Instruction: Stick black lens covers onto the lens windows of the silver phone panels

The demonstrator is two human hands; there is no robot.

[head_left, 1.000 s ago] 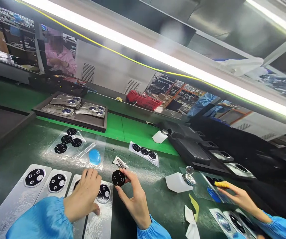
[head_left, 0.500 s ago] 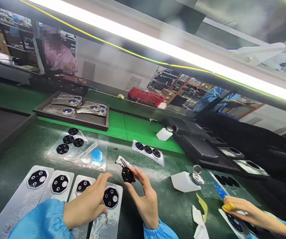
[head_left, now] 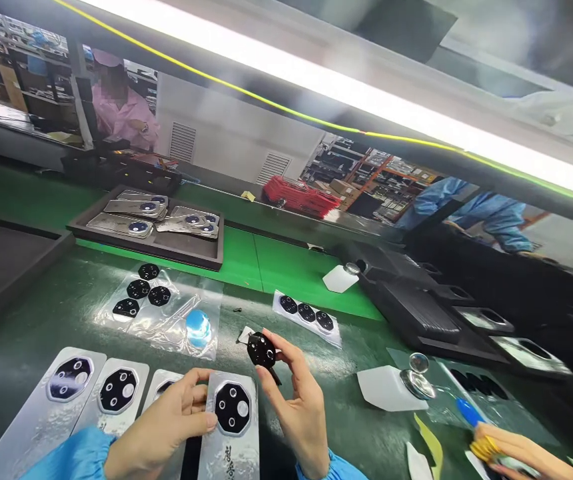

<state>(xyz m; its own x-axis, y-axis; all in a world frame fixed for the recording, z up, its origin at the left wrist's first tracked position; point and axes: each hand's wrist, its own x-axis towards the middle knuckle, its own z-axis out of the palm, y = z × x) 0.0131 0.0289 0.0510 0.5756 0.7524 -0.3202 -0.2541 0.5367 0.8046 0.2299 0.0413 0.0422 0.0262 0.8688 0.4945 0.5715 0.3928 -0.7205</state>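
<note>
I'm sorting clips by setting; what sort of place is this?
Probably a factory workshop: silvery panels with black octagonal inserts stand in a row on a green workbench, similar ones fill a dark tray, and stocked shelves show behind.

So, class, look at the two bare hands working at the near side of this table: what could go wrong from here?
The right hand pinches a black disc by its rim, off the table, so it could slip and drop.

The left hand holds the silver panel at one edge, so its thumb might smudge the surface.

The white bottle stands to the right with its lid seemingly up; a stray elbow could perhaps spill it.
</note>
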